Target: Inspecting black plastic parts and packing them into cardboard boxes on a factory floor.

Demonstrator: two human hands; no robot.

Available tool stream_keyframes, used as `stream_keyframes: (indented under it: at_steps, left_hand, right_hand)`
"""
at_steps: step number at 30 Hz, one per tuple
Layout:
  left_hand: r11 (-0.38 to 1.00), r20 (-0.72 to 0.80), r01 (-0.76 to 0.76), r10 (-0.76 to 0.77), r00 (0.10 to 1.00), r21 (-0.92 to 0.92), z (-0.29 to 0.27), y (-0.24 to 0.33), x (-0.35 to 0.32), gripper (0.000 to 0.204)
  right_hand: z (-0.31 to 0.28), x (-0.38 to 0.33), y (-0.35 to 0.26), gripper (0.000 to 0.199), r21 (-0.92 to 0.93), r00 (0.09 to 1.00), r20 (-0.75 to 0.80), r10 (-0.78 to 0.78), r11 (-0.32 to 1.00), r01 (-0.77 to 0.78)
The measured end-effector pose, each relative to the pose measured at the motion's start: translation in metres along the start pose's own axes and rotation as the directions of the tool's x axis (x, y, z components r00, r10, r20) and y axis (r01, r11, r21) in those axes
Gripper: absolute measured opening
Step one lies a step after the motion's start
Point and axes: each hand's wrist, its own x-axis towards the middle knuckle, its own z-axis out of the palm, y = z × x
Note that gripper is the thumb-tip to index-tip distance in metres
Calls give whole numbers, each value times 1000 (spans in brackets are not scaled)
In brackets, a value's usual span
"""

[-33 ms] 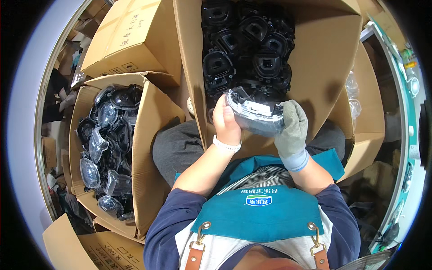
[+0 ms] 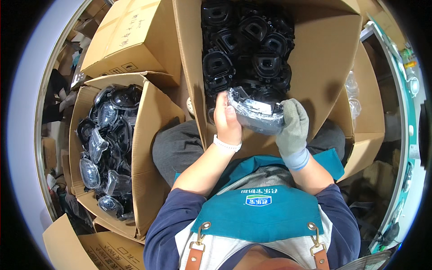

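My bare left hand, with a white band at the wrist, and my right hand in a grey glove hold one black plastic part with a clear cover between them. They hold it just above the near end of a tall open cardboard box. That box is filled with several black moulded frames. The part lies level between the two hands, gripped at its left and right ends.
To my left an open cardboard box holds several black parts in clear wrapping. A closed box stands behind it. More cardboard lies at my right, and my knees sit under the front box.
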Motion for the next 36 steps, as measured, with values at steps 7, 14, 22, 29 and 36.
stream_keyframes:
  at_steps: [7, 14, 22, 29, 36]
  left_hand:
    - [246, 719, -745, 203, 665, 620, 18, 79, 20, 86]
    - [454, 680, -707, 256, 687, 543, 6, 50, 16, 61]
    - [748, 641, -519, 167, 749, 413, -20, 53, 33, 58]
    - [875, 572, -338, 89, 815, 346, -19, 46, 26, 56]
    - [944, 472, -101, -63, 879, 315, -18, 49, 17, 63]
  right_hand:
    - [-9, 14, -32, 20, -267, 981, 184, 59, 964, -8]
    - [6, 4, -47, 13, -507, 882, 469, 42, 831, 229]
    - [-10, 16, -64, 15, -485, 720, 694, 23, 754, 443]
    - [-17, 19, -61, 19, -522, 701, 700, 131, 765, 378]
    - [-10, 6, -67, 43, -549, 667, 721, -189, 433, 715]
